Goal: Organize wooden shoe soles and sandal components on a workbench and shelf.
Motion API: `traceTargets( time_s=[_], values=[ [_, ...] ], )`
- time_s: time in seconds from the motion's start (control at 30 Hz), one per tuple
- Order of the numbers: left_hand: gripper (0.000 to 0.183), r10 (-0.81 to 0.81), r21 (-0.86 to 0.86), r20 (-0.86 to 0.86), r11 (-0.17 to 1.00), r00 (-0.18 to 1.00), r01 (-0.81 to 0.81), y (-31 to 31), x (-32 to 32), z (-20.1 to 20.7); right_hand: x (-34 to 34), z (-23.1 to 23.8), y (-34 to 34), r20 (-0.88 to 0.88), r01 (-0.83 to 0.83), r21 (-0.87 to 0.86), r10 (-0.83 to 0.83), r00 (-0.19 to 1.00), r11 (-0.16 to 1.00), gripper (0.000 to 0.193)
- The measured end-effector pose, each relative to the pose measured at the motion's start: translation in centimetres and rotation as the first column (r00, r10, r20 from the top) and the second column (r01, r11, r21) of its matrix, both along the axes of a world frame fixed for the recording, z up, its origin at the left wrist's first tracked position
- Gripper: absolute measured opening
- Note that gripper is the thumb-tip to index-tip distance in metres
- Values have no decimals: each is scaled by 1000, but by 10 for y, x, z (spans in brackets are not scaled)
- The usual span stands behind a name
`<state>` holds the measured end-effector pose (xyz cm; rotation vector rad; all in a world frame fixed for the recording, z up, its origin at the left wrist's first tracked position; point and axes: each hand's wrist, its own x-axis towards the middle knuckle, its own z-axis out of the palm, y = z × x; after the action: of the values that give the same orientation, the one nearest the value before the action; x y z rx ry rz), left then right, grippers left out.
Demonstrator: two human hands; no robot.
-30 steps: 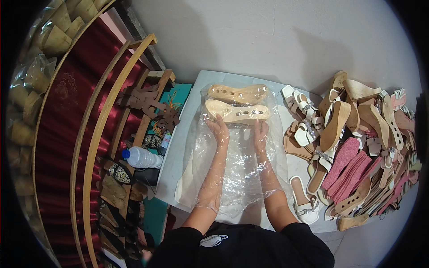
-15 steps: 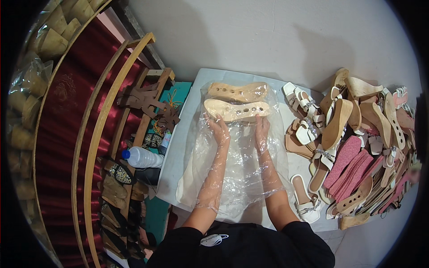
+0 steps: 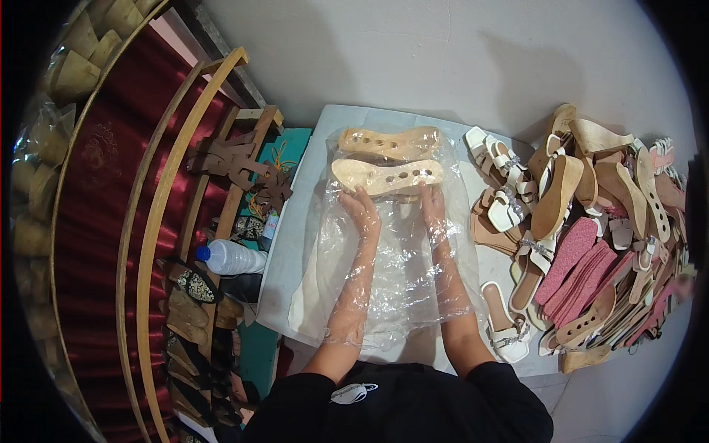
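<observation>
A large clear plastic bag [image 3: 399, 284] lies on the table, and both my forearms reach into its near end. Inside its far end are two pale wooden shoe soles with holes, one beyond the other. My left hand [image 3: 361, 213] holds the near wooden sole [image 3: 377, 176] along its close edge, left of the middle. At the same edge, towards the right end, my right hand [image 3: 434, 208] grips it too; fingers beneath the sole are hidden. Just past it, the far wooden sole [image 3: 395, 142] rests apart from my hands.
White sandals [image 3: 508, 210], wooden wedge soles [image 3: 557, 199] and pink insoles [image 3: 580, 269] are heaped on the table's right. Left of the table [image 3: 292, 244] stand a capped water bottle [image 3: 233, 260] and a curved wooden rack [image 3: 166, 199]. A wall [image 3: 413, 66] rises behind.
The near sole has shifted slightly left and away, and my hands show lower against its near edge. The whole view has tilted a little.
</observation>
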<state>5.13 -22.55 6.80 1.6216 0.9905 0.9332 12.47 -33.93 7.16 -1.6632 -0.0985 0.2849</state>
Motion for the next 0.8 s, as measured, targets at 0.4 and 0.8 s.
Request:
traceTargets(
  time_s=[0.4,0.8],
  values=[
    [61,17,56,6,998,1000,-17,-9,-4,6,-7,-48,9,116,260,63,-266,957,964,46],
    [62,8,148,72,989,997,-18,-10,0,-10,0,-66,12,116,221,127,-235,965,967,46]
  ],
)
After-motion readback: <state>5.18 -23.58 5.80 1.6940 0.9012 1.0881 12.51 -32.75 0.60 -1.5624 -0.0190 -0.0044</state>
